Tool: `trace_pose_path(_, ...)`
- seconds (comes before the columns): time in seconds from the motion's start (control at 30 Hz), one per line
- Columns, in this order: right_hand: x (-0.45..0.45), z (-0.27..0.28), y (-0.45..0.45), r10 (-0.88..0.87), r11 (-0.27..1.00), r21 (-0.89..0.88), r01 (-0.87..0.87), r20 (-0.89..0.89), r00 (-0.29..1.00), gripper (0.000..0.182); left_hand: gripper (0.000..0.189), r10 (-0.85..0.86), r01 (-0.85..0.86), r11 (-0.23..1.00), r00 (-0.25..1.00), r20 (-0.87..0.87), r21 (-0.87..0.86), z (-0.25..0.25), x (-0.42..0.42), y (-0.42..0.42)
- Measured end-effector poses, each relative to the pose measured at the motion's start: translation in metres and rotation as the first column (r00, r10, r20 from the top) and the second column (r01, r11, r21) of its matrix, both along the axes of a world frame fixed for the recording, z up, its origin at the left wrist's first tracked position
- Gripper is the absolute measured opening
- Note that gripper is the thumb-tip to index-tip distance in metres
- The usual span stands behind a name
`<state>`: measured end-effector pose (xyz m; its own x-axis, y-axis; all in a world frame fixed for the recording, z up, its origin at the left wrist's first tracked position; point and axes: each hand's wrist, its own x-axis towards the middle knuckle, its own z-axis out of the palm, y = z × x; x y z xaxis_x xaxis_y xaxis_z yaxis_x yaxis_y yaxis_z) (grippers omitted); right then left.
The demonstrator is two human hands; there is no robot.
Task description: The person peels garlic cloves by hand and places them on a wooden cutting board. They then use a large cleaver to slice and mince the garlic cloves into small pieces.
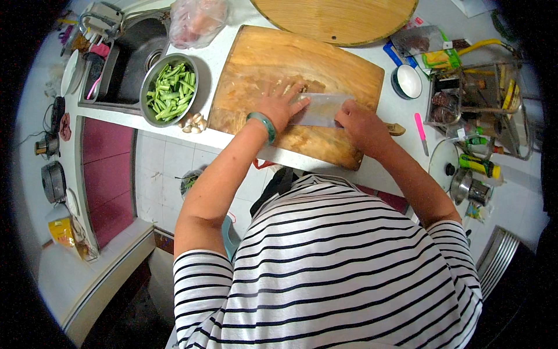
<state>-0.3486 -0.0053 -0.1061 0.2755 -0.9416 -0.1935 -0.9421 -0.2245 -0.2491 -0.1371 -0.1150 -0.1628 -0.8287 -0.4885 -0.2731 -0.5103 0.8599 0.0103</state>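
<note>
My right hand [358, 124] grips a broad-bladed cleaver [320, 109], whose wooden handle end shows to the right of the wrist. The blade lies over a worn wooden cutting board [270, 48]. My left hand [283, 102], with a green bangle at the wrist, is spread low over the board, its thumb at the blade's left end. Small pale bits lie about its fingers; what is beneath the palm is hidden. Left of the board stand a steel bowl [144, 107] of cut green vegetable pieces [172, 91] and a small pile of garlic cloves [194, 124].
A dark sink [130, 56] lies left, beside a filled plastic bag [198, 22]. A round woven tray [335, 19] stands behind the board. Rightward are a small bowl [409, 81], a pink-handled knife [420, 128], a glass pot lid [442, 163] and a wire rack [479, 89].
</note>
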Motion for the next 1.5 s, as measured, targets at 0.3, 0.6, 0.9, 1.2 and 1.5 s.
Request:
trace_pose_path(0.3,-0.004,0.015,0.018,-0.092,0.995,0.04,0.092,0.01,0.996,0.011,0.06,0.153,-0.154,0.987,0.988,-0.018,-0.043,-0.036,0.027,-0.019)
trace_pose_path(0.6,-0.013,0.013,0.029,-0.194,0.978,0.08,0.191,0.034,0.98,0.017,0.05,0.166,-0.171,0.984,0.981,-0.098,-0.046,-0.039,0.028,-0.005)
trace_pose_path(0.9,-0.026,-0.03,0.037,-0.406,0.907,0.084,0.413,0.44,0.801,0.03,0.018,0.399,-0.434,0.9,0.786,-0.473,0.038,-0.053,0.039,-0.006)
trace_pose_path(1.2,0.004,-0.093,0.031,-0.389,0.889,-0.045,0.455,0.45,0.804,0.032,0.011,0.508,-0.503,0.832,0.525,-0.683,0.232,-0.063,0.008,0.014)
trace_pose_path(1.5,0.039,-0.07,0.03,-0.37,0.911,0.029,0.412,0.5,0.783,0.037,0.013,0.651,-0.559,0.729,0.388,-0.653,0.395,-0.067,0.035,0.024)
